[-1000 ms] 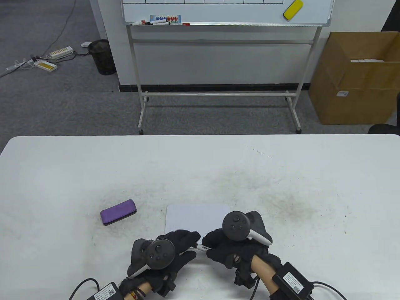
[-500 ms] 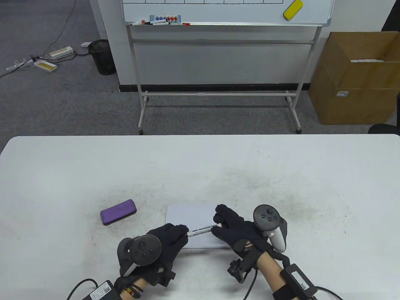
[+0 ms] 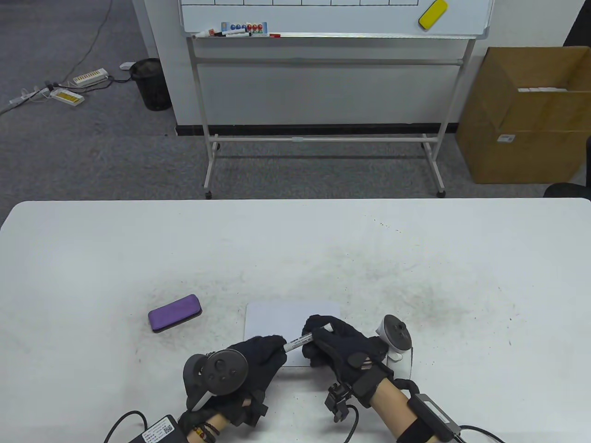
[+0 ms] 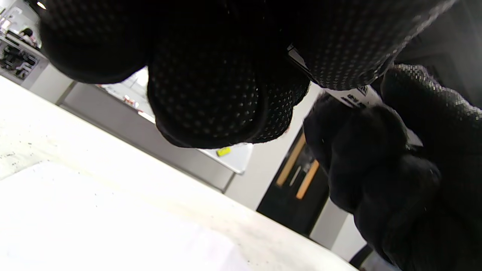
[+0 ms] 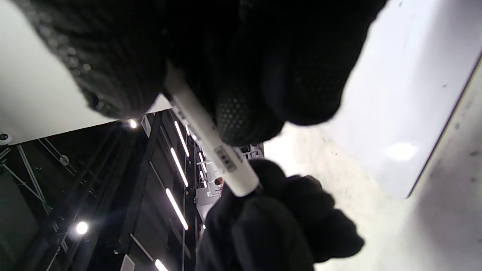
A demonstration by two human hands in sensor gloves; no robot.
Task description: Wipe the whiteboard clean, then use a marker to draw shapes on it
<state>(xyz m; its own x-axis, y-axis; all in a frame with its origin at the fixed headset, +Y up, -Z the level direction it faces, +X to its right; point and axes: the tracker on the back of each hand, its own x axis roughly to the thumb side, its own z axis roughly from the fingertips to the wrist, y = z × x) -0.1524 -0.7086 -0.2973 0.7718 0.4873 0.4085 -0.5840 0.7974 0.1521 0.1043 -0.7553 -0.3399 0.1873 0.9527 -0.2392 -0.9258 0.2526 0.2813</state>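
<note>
A small blank whiteboard [image 3: 286, 316] lies flat near the table's front edge. Just above it, both gloved hands hold a white marker [image 3: 298, 342] between them, tilted up to the right. My left hand [image 3: 276, 345] grips its lower left end, which is hidden inside the fingers. My right hand [image 3: 315, 333] curls round the upper part of the barrel. The right wrist view shows the marker [image 5: 211, 146] running from my right fingers [image 5: 241, 113] down into the left hand [image 5: 278, 222], with the whiteboard [image 5: 406, 94] beside them. A purple eraser [image 3: 174, 314] lies left of the board.
Behind the table stands a large whiteboard on a stand [image 3: 332, 18] with a yellow eraser [image 3: 432, 14] and markers on its ledge. A cardboard box [image 3: 526, 115] sits on the floor at the right, a black bin [image 3: 151, 83] at the left.
The hands drew apart with the marker stretched between them, then closed in again. My right hand has turned its tracker to the right, and the marker now tilts up to the right.
</note>
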